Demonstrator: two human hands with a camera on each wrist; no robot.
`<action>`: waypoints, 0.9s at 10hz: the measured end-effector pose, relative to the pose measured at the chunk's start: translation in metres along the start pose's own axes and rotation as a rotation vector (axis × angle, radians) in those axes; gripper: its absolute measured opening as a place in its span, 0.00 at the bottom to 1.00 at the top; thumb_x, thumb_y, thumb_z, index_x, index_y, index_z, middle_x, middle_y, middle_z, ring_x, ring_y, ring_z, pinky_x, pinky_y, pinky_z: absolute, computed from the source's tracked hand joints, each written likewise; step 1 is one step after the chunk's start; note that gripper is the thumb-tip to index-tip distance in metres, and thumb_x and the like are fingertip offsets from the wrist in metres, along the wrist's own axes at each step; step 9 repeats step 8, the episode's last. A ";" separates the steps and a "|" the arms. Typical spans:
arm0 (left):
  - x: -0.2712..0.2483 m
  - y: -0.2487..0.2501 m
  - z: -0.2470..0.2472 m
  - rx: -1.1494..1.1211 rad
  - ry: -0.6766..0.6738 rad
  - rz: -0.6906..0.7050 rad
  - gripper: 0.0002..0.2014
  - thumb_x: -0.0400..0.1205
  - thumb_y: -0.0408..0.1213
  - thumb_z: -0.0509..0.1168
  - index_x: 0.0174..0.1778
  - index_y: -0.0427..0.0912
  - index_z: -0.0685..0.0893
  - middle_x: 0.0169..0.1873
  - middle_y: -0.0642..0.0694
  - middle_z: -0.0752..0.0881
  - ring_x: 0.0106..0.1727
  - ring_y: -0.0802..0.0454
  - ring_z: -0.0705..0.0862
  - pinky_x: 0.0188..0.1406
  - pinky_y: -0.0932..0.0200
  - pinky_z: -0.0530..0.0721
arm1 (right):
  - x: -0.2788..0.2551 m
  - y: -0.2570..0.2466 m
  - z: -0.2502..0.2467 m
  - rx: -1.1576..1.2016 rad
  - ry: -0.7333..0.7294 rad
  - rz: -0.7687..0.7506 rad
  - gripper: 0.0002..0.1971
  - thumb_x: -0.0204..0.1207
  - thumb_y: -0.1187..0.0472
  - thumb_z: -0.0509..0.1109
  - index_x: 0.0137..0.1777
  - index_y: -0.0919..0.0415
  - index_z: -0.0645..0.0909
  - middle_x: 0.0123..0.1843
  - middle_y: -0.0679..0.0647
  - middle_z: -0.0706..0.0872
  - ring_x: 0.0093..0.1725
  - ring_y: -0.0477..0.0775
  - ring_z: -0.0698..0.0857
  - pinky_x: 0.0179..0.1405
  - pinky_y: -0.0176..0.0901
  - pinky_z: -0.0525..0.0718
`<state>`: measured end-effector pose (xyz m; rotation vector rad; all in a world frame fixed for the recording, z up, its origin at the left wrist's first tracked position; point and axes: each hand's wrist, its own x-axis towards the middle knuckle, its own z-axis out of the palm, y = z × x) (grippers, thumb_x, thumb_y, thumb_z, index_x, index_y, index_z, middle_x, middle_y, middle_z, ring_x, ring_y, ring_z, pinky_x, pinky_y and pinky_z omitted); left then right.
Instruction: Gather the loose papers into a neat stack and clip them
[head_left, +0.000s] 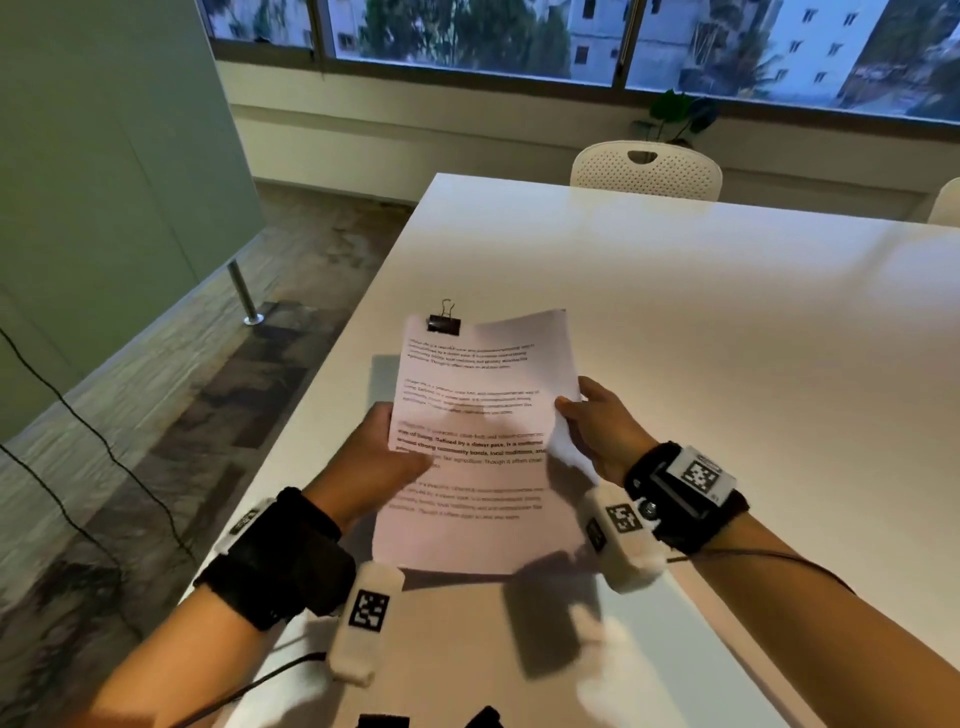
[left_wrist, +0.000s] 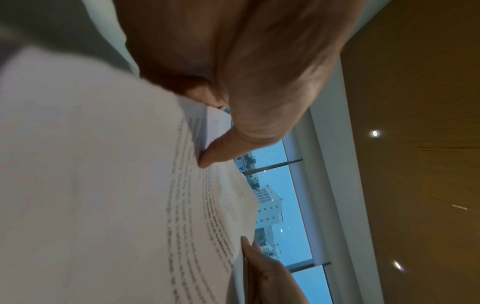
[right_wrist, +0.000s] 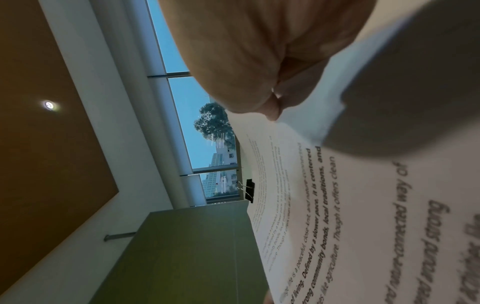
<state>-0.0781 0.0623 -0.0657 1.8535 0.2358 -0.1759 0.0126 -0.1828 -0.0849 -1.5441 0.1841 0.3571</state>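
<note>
Black clip (head_left: 443, 324) already bites the papers' (head_left: 478, 447) top left corner, so I judge the task nearly done. My left hand (head_left: 374, 460) and right hand (head_left: 597, 423) pinch both side edges above the table (head_left: 701, 312); only setting down remains.

An office meeting room: long white table (head_left: 675, 312), perforated chair (head_left: 647, 169), wide windows (head_left: 467, 36).

The top sheet of the papers (right_wrist: 337, 205) carries printed paragraphs, and in the right wrist view parts of them read "Defined by a slower pace, it is centered", "strong community bonds, local traditions, and" and "Though it offers clean". Further from the binder clip (right_wrist: 249, 190) on the same sheet, larger blurred words read "nature-connected way of" and "around strong". The smaller paragraphs nearest the binder clip are too fine to read.
</note>
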 end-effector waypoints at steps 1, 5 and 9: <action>0.006 0.014 -0.019 0.066 0.054 -0.002 0.19 0.80 0.18 0.66 0.43 0.51 0.76 0.43 0.50 0.87 0.50 0.50 0.87 0.47 0.55 0.86 | 0.023 -0.006 0.027 -0.189 -0.051 -0.002 0.12 0.88 0.67 0.60 0.67 0.59 0.77 0.62 0.62 0.88 0.53 0.63 0.89 0.54 0.58 0.90; 0.059 -0.008 -0.055 0.127 0.256 -0.098 0.27 0.74 0.19 0.74 0.68 0.34 0.75 0.58 0.40 0.86 0.56 0.43 0.86 0.54 0.50 0.85 | 0.072 -0.012 0.064 -0.415 0.115 -0.010 0.24 0.80 0.63 0.73 0.76 0.62 0.80 0.44 0.58 0.84 0.28 0.52 0.76 0.27 0.43 0.76; 0.059 -0.022 -0.060 0.244 0.361 0.014 0.26 0.71 0.25 0.80 0.65 0.37 0.82 0.53 0.47 0.86 0.55 0.47 0.85 0.52 0.56 0.83 | 0.065 -0.014 0.046 -0.438 0.166 -0.066 0.08 0.74 0.62 0.80 0.51 0.61 0.88 0.37 0.59 0.88 0.29 0.54 0.82 0.34 0.41 0.83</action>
